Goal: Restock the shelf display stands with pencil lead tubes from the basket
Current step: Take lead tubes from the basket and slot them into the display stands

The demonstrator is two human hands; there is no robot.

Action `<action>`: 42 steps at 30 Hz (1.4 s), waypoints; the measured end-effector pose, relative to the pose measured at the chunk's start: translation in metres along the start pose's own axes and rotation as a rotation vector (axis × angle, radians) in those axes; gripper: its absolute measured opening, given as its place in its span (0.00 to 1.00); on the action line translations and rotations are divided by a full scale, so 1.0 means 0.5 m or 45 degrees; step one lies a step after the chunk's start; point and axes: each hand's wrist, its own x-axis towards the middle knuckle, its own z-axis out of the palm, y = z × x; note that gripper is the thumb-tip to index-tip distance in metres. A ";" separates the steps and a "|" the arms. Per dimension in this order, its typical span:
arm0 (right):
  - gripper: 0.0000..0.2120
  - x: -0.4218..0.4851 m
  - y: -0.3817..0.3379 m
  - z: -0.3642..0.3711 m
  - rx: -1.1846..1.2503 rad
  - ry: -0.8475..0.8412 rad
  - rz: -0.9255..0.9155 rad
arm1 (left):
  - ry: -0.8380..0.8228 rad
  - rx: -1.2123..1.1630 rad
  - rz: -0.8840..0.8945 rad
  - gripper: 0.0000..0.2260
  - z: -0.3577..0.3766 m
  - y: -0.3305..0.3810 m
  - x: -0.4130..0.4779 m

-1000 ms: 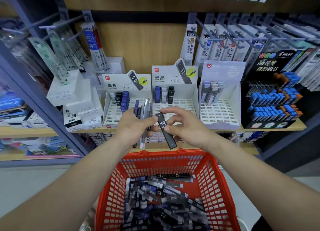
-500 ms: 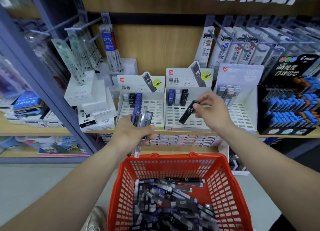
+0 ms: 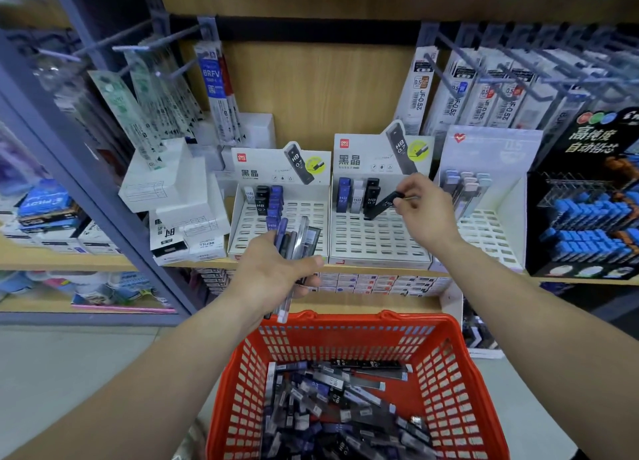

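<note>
My right hand (image 3: 420, 214) pinches a black HB lead tube (image 3: 382, 206) by its top, tilted, with its lower end at a slot of the middle white display stand (image 3: 380, 245), just in front of three tubes standing in the back row (image 3: 358, 195). A bundle of several lead tubes (image 3: 294, 245) is held in my left hand (image 3: 276, 273), in front of the left display stand (image 3: 304, 214), which holds a few black and blue tubes. The red basket (image 3: 460, 373) below contains many loose tubes (image 3: 332, 411).
A third white stand (image 3: 491, 231) with pastel tubes sits to the right, then a black Pilot display (image 3: 587, 224) with blue tubes. White refill boxes (image 3: 179, 197) are stacked left of the stands. Hanging refill packs (image 3: 466, 93) overhang the shelf on metal hooks.
My right hand carried the black tube from near my left hand up and right to the middle stand, and its lower end now meets the grid. The left hand kept its bundle.
</note>
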 end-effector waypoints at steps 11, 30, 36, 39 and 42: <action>0.07 0.020 -0.003 0.035 -0.173 -0.086 -0.184 | 0.016 0.009 -0.009 0.33 0.010 -0.004 0.003; 0.04 -0.179 -0.158 -0.006 0.546 -0.634 0.263 | -0.193 0.078 0.017 0.20 0.057 0.008 -0.024; 0.02 -0.214 -0.141 -0.053 0.647 -0.529 0.382 | -0.308 0.041 0.010 0.15 0.067 0.002 -0.042; 0.06 -0.216 -0.134 -0.067 0.712 -0.397 0.361 | -0.263 0.039 0.016 0.14 0.064 -0.001 -0.039; 0.06 -0.214 -0.130 -0.068 0.807 -0.384 0.371 | -0.216 0.007 0.033 0.12 0.055 -0.004 -0.036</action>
